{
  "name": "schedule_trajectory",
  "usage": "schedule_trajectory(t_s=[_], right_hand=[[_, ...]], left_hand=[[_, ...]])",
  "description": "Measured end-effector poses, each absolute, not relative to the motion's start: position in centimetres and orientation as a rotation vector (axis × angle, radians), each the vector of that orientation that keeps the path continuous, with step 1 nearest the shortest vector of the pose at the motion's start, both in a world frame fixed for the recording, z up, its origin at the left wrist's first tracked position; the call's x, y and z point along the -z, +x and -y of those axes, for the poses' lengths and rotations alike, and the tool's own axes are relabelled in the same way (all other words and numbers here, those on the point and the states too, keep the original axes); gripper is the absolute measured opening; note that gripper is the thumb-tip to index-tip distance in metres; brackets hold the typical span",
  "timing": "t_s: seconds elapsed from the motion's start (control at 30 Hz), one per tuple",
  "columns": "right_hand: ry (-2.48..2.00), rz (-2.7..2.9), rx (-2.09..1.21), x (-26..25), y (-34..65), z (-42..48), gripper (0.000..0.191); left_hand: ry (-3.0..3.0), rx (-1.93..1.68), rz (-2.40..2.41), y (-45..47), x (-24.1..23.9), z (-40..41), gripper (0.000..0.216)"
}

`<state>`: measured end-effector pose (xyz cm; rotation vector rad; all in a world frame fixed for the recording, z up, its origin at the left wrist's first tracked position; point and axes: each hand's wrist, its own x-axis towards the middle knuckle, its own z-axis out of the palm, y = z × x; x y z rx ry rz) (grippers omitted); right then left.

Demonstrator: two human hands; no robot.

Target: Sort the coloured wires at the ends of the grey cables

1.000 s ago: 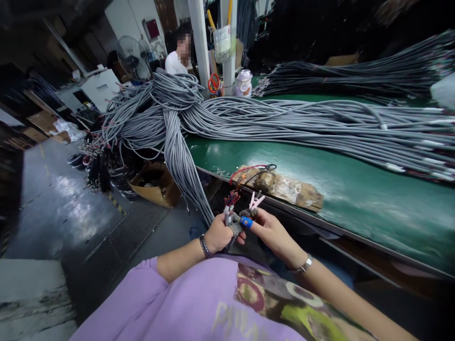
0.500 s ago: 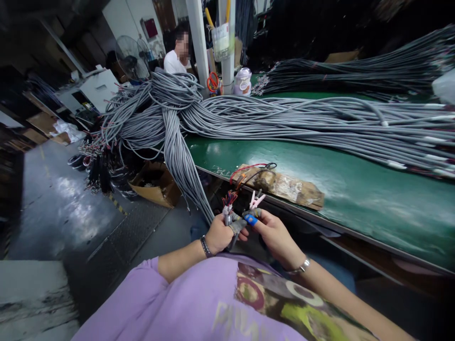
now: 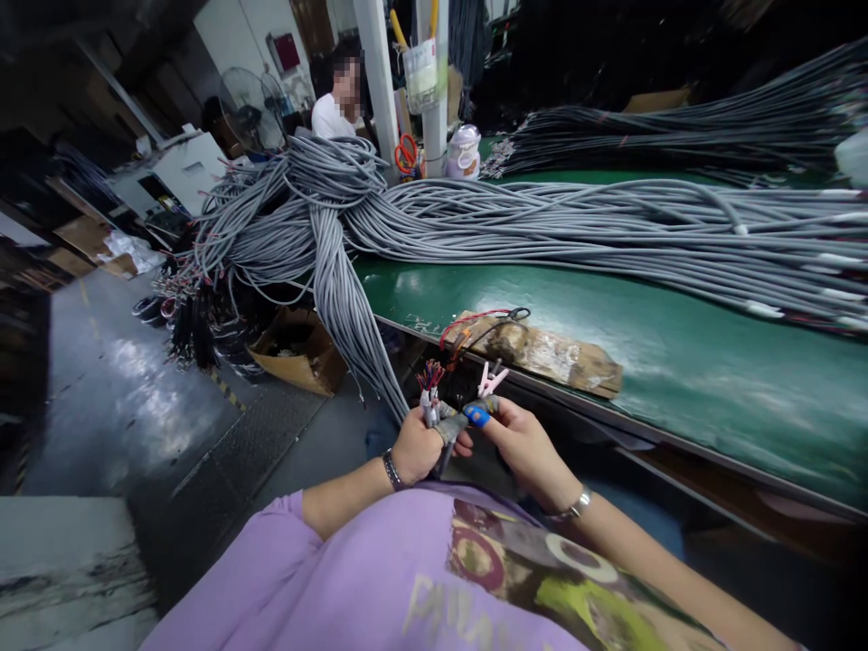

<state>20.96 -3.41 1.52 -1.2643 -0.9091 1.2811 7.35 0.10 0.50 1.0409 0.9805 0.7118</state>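
My left hand (image 3: 415, 448) is closed around the ends of a few grey cables (image 3: 429, 404), whose stripped red and blue wires fan out above my fist. My right hand (image 3: 519, 445) is closed on a small pink-handled tool (image 3: 489, 381) that points up beside those wire ends. Grey finger covers and a blue one (image 3: 476, 416) sit on my fingertips, which touch between the two hands. Both hands hover just in front of the green table's (image 3: 610, 334) front edge, above my lap.
A huge bundle of grey cables (image 3: 542, 226) lies across the green table and spills off its left end toward the floor. A brown taped board (image 3: 542, 353) with red and black leads lies at the table edge. A cardboard box (image 3: 295, 348) is below. A person in white sits far back.
Both hands have stayed together at the table edge; the left hand with the wire ends has shifted slightly up and left.
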Motion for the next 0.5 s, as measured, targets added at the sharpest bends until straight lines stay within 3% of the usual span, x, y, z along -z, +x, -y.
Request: schedule_trajectory(t_s=[0.5], right_hand=[[-1.347, 0.936, -1.243, -0.4, 22.2, 4.0, 0.044]], left_hand=[[1.042, -0.771, -0.992, 7.3, -0.9, -0.3, 0.047]])
